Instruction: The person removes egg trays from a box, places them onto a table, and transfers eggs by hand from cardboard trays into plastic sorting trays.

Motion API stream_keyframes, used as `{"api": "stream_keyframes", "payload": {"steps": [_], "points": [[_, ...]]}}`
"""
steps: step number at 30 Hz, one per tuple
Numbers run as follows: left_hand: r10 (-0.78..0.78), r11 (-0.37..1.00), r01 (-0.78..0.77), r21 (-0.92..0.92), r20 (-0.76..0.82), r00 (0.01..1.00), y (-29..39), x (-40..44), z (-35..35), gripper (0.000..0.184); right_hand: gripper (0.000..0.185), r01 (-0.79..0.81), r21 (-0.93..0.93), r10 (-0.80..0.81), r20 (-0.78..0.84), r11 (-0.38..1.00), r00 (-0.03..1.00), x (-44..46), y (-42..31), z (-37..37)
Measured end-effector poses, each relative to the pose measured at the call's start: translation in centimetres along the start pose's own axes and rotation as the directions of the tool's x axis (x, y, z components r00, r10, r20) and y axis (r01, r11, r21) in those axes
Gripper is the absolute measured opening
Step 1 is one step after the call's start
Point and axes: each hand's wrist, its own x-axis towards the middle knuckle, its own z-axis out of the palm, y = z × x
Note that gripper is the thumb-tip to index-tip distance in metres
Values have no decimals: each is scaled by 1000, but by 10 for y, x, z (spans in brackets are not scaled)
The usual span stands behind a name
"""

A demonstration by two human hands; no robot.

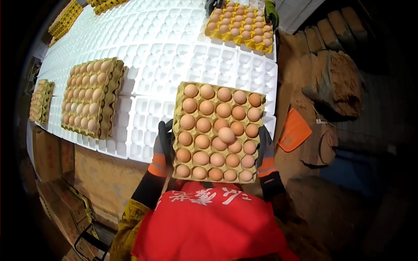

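A pulp tray full of brown eggs [217, 130] is held level in front of the red apron. My left hand [163, 141], in a grey and orange glove, grips its left side. On the right side my right hand [264, 148] holds it in a matching glove. One extra egg [226, 135] lies on top of the others near the middle. The fingertips under the tray are hidden. White moulded trays [150, 124] cover the table beyond it.
Stacked egg trays [87, 96] stand on the left, with another stack [41, 101] farther left. At the top right a co-worker's gloved hands [271, 14] hold a yellow egg tray [239, 26]. An orange scoop [295, 130] and sacks [335, 85] lie right; cardboard boxes [47, 152] stand lower left.
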Motion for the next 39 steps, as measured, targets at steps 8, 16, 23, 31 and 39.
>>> {"api": "stream_keyframes", "payload": {"steps": [8, 16, 23, 31, 39], "points": [[414, 683, -416, 600, 151, 898, 24, -44, -41, 36, 47, 554, -792, -178, 525, 255, 832, -86, -97, 134], [116, -211, -652, 728, 681, 723, 32, -114, -42, 72, 46, 681, -622, 66, 718, -386, 693, -73, -55, 165], [129, -283, -675, 682, 724, 678, 1, -93, -31, 40, 34, -101, -288, 207, 366, 952, 907, -113, -52, 144], [21, 938, -101, 331, 237, 971, 34, -80, -55, 39, 35, 696, -564, 103, 740, -444, 665, -169, -1, 164], [156, -336, -566, 753, 637, 755, 20, -66, -4, 52, 43, -238, -339, 373, 421, 910, 827, -147, -64, 127]]}}
